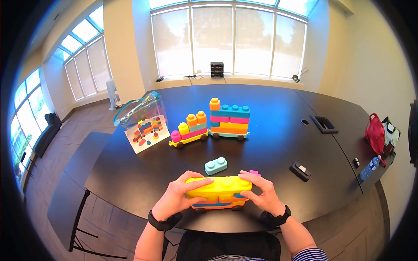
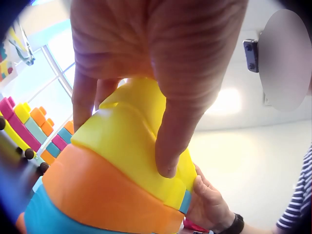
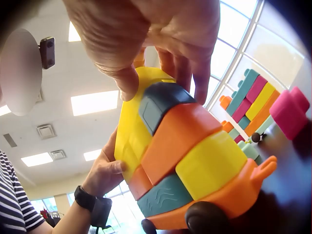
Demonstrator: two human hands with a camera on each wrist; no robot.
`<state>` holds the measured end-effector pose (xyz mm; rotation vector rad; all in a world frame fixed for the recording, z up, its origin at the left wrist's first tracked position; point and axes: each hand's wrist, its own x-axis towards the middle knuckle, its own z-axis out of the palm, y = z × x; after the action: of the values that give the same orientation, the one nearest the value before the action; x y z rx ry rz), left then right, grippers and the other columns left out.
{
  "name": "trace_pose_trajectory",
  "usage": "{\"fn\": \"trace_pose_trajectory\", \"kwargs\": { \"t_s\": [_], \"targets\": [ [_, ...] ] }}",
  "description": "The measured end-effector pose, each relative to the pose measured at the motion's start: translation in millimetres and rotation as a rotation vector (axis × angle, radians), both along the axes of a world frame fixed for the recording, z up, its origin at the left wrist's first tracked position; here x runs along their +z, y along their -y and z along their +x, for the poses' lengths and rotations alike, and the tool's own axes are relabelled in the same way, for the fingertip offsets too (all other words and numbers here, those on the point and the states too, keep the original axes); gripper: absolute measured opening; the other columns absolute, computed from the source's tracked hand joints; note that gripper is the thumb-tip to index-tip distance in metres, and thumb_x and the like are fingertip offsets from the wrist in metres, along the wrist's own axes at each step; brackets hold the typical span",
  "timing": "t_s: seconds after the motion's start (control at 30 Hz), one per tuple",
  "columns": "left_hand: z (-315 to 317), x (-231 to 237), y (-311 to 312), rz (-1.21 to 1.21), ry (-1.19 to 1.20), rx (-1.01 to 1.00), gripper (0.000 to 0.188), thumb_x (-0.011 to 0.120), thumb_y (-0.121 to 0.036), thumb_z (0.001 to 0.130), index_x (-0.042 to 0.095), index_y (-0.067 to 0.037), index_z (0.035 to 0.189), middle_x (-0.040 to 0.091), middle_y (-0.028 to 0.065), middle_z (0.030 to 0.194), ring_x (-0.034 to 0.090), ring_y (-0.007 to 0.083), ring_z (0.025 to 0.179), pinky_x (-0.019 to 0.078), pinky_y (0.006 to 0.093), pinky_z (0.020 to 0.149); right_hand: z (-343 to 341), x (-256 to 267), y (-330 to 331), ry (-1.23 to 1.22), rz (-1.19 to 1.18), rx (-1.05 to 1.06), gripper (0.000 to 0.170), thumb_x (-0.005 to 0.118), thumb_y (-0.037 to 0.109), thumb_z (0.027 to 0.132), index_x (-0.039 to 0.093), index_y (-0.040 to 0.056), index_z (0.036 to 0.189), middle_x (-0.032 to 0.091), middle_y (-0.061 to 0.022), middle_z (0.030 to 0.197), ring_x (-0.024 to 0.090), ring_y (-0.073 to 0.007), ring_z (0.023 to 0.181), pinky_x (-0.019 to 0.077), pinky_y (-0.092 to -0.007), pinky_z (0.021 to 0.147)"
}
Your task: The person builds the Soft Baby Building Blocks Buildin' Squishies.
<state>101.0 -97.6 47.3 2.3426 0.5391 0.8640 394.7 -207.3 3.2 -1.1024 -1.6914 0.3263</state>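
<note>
A long yellow brick (image 1: pixel 220 187) lies across the top of a wheeled block wagon (image 3: pixel 197 161) at the near table edge. My left hand (image 1: pixel 179 193) grips the brick's left end, thumb on the near side and fingers over the far side. At the other end, my right hand (image 1: pixel 264 196) holds it likewise between thumb and fingers. Beneath it the wagon has orange, yellow and blue bricks on an orange base with dark wheels. Just beyond stands a pale teal two-stud brick (image 1: pixel 216 166). A pink brick (image 3: pixel 291 113) sits behind my right hand, mostly hidden in the head view.
Farther back stand a low block car (image 1: pixel 190 135) and a taller block car (image 1: pixel 230 126), end to end. Left of them are a picture card (image 1: pixel 147 135) and a clear bag (image 1: pixel 150 106). A black device (image 1: pixel 300 171) and a water bottle (image 1: pixel 370 168) are to the right.
</note>
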Motion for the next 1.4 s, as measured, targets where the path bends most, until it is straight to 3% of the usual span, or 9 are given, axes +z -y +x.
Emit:
{"fn": "trace_pose_trajectory", "kwargs": {
  "t_s": [0.33, 0.4, 0.57, 0.67, 0.97, 1.0, 1.1, 1.2, 1.4],
  "targets": [
    [-15.8, -1.5, -2.4, -0.068, 0.031, 0.024, 0.071, 0.09, 0.002, 0.073, 0.076, -0.022, 0.138, 0.067, 0.0086, 0.122, 0.068, 0.0272, 0.111, 0.057, 0.0379, 0.099, 41.0, 63.1, -40.9, 0.056, -0.583, 0.312, 0.04, 0.067, 0.015, 0.106, 0.068, 0.0099, 0.145, 0.078, -0.011, 0.126, 0.072, -0.0205, 0.105, 0.0551, -0.0336, 0.098],
    [-17.3, -0.6, -2.5, -0.075, 0.03, 0.027, 0.071, 0.089, 0.002, 0.073, 0.076, -0.022, 0.138, 0.067, 0.0085, 0.122, 0.068, 0.0273, 0.111, 0.0569, 0.038, 0.099, 40.8, 63.7, -77.4, 0.17, -0.378, 0.243, 0.042, 0.068, 0.011, 0.102, 0.069, 0.0105, 0.144, 0.077, -0.0122, 0.125, 0.071, -0.0207, 0.104, 0.0552, -0.0346, 0.098],
    [-20.8, -2.5, -3.9, -0.105, 0.04, 0.028, 0.07, 0.088, 0.003, 0.074, 0.076, -0.021, 0.138, 0.067, 0.0082, 0.123, 0.068, 0.0277, 0.112, 0.0565, 0.0381, 0.1, 37.8, 13.0, -166.1, 0.673, -0.35, 0.234, 0.084, 0.085, 0.007, 0.082, 0.053, 0.0196, 0.159, 0.051, -0.0207, 0.16, 0.051, -0.0396, 0.146, 0.0454, -0.0463, 0.121],
    [-21.4, -3.0, -2.6, -0.112, 0.045, 0.035, 0.068, 0.087, 0.003, 0.075, 0.075, -0.021, 0.138, 0.067, 0.008, 0.124, 0.068, 0.0278, 0.113, 0.0563, 0.0383, 0.101, 28.2, -9.9, -186.4, 0.814, -0.462, 0.247, 0.085, 0.086, 0.007, 0.08, 0.055, 0.0196, 0.158, 0.051, -0.0198, 0.16, 0.051, -0.0393, 0.146, 0.0448, -0.0459, 0.121],
    [-19.3, -2.4, 2.3, -0.124, 0.051, 0.029, 0.066, 0.088, 0.004, 0.076, 0.075, -0.016, 0.138, 0.066, 0.01, 0.128, 0.066, 0.0284, 0.118, 0.0549, 0.0386, 0.103, 22.7, -0.6, -178.6, 0.692, -0.506, 0.139, 0.053, 0.086, 0.018, 0.086, 0.07, 0.0107, 0.136, 0.073, -0.0175, 0.121, 0.067, -0.0401, 0.117, 0.0545, -0.0483, 0.102],
    [-19.2, -2.2, 2.2, -0.113, 0.05, 0.026, 0.068, 0.088, 0.004, 0.076, 0.074, -0.016, 0.139, 0.066, 0.0104, 0.129, 0.066, 0.0288, 0.119, 0.0546, 0.039, 0.104, 32.3, -1.0, -180.4, 0.625, -0.309, 0.122, 0.049, 0.085, 0.014, 0.087, 0.071, 0.0087, 0.134, 0.074, -0.0152, 0.119, 0.072, -0.0319, 0.111, 0.0573, -0.0435, 0.098],
    [-17.5, -3.3, 3.8, -0.01, 0.081, 0.07, 0.08, 0.09, 0.001, 0.076, 0.064, -0.013, 0.15, 0.066, 0.0121, 0.132, 0.065, 0.0288, 0.123, 0.0525, 0.04, 0.108, 23.8, 53.8, -146.7, 0.039, -0.319, 0.127, 0.047, 0.084, 0.007, 0.091, 0.071, 0.0051, 0.136, 0.075, -0.0062, 0.122, 0.072, -0.0131, 0.105, 0.0596, -0.0321, 0.093],
    [-14.5, -13.0, 3.4, -0.2, 0.253, 0.106, 0.092, 0.092, -0.003, 0.075, 0.052, -0.01, 0.158, 0.067, 0.0121, 0.134, 0.065, 0.0283, 0.126, 0.0503, 0.0401, 0.111, -2.7, 99.7, -87.7, -0.253, -0.348, 0.259, 0.044, 0.086, 0.012, 0.09, 0.073, 0.0038, 0.131, 0.076, -0.0069, 0.119, 0.075, -0.0154, 0.1, 0.0606, -0.0309, 0.091],
    [-15.0, -18.0, -3.4, -0.135, 0.128, 0.101, 0.089, 0.093, -0.004, 0.075, 0.053, -0.007, 0.154, 0.068, 0.0108, 0.133, 0.065, 0.0262, 0.126, 0.0502, 0.0391, 0.111, -32.5, 98.6, -47.3, 0.251, -0.052, 0.261, 0.04, 0.086, 0.019, 0.09, 0.075, 0.0044, 0.125, 0.076, -0.0129, 0.111, 0.074, -0.0297, 0.099, 0.0593, -0.0384, 0.091]
  ]
}}
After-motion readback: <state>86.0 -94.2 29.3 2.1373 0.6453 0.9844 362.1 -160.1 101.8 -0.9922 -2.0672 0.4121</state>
